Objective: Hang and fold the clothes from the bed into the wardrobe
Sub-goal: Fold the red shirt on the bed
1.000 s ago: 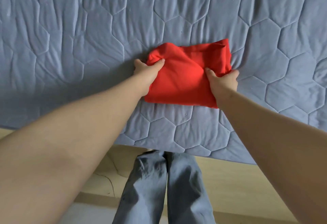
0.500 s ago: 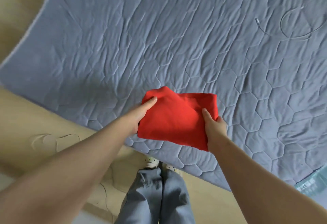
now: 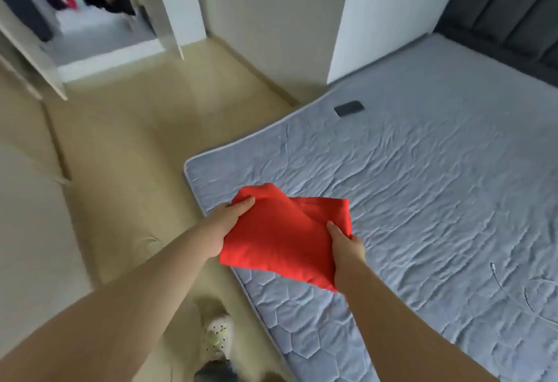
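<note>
Red folded garment [image 3: 280, 239] is held over the near edge of the grey quilted bed [image 3: 437, 188]. Left hand [image 3: 229, 221] grips its left end, thumb on top. Right hand [image 3: 345, 247] pinches its right edge, fingers curled underneath. Open wardrobe [image 3: 99, 28] stands well apart, with clothes hanging inside.

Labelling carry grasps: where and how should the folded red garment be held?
Grip the folded red garment at its left and right edges, from each side, thumbs on top, as the left hand and right hand do. It is limp; a single pinch would likely unfold it.
</note>
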Available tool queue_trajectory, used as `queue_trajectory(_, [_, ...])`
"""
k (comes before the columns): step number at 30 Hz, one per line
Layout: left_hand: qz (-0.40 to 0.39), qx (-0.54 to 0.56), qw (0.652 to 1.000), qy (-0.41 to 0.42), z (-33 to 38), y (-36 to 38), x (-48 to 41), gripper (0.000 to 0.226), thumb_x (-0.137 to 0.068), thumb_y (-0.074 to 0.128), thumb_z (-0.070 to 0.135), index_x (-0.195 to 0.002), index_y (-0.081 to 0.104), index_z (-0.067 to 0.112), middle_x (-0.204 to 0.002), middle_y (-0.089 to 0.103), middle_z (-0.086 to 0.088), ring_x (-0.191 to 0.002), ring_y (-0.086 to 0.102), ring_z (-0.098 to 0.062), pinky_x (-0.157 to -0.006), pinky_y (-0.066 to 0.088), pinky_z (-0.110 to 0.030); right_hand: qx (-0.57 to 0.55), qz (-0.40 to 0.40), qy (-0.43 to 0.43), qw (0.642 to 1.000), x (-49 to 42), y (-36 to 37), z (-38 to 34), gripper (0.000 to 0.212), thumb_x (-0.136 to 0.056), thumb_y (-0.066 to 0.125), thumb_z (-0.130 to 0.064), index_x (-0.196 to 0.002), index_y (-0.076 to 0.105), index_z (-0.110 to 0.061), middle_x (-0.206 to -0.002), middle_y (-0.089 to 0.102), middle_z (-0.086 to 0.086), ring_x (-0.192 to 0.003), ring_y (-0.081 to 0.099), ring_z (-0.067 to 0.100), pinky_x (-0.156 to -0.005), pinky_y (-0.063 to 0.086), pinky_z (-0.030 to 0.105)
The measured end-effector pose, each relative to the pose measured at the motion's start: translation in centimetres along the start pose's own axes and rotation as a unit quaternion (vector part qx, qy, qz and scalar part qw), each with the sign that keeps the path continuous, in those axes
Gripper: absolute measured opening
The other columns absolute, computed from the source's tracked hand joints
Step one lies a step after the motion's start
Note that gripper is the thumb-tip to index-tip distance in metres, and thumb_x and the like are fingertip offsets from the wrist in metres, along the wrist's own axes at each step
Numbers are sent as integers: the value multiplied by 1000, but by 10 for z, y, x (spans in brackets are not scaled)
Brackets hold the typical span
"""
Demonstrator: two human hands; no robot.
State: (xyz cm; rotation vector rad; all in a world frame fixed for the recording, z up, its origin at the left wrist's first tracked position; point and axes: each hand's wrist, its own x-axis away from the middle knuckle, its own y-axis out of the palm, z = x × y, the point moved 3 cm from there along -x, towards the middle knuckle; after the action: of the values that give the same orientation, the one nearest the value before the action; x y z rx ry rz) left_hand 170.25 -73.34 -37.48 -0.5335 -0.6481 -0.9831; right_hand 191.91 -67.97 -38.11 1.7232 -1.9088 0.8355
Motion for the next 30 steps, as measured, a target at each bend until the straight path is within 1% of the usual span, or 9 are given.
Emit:
queue_trajectory(6, [66,121,990,21,64,-137,3,49,-83,65,41,-118,60,6,-88,65,-10,-77,61,-24,-70,48,-30,33,-119,-37,992,38,144,-74,43,-83,65,-21,-120,53,-3,-94,55,9,-81,51,24,-69,38,29])
queue_trajectory(10, [113,137,983,44,99,-231,-2,56,-84,64,44,-123,55,4,-113,62,-16,-97,60,-30,-85,47,-37,56,-161,-61,983,65,245,-103,44,-82,65,-21,-120,53,-2,-98,56,11,-87,53,26,-77,43,34])
queue_trajectory(13, [130,163,976,56,124,-301,-5,57,-83,66,42,-123,55,4,-117,61,-17,-104,59,-33,-96,46,-45,69,-181,-66,979,84,320,-119,45,-82,66,-20,-119,54,1,-96,56,12,-87,54,27,-78,43,35])
queue_trajectory(16, [154,181,968,85,158,-374,-13,57,-82,67,40,-124,54,4,-116,61,-17,-104,59,-35,-94,47,-46,66,-214,-80,971,107,398,-142,47,-80,67,-22,-120,56,1,-97,57,11,-87,55,28,-78,44,35])
queue_trajectory(21, [189,236,947,110,195,-452,-26,49,-86,61,42,-121,53,9,-114,61,-14,-100,60,-33,-84,50,-45,60,-260,-87,960,124,488,-168,46,-79,69,-24,-118,57,-3,-99,62,13,-93,60,30,-90,50,43])
queue_trajectory(24, [206,316,918,122,217,-494,-42,23,-90,50,34,-88,60,14,-77,63,-7,-66,61,-26,-61,51,-34,56,-290,-82,952,125,545,-190,37,-81,66,-28,-112,57,-10,-99,62,12,-89,59,30,-76,52,40])
queue_trajectory(25, [219,332,909,127,224,-506,-50,20,-91,49,30,-86,59,13,-70,60,-6,-59,57,-25,-56,50,-31,57,-302,-80,948,125,563,-198,34,-82,65,-29,-110,55,-13,-99,62,11,-86,59,29,-68,51,37])
queue_trajectory(28, [298,288,895,164,254,-544,-78,15,-92,51,18,-101,49,5,-81,53,-10,-61,52,-22,-56,47,-31,72,-339,-86,934,114,625,-221,35,-83,62,-31,-111,52,-14,-101,62,12,-80,59,28,-57,46,31])
queue_trajectory(30, [338,230,896,171,281,-567,-100,4,-92,43,6,-93,46,6,-81,48,-10,-61,47,-20,-55,42,-30,79,-360,-88,925,105,668,-240,34,-83,62,-31,-111,52,-14,-99,62,10,-79,59,27,-57,47,31])
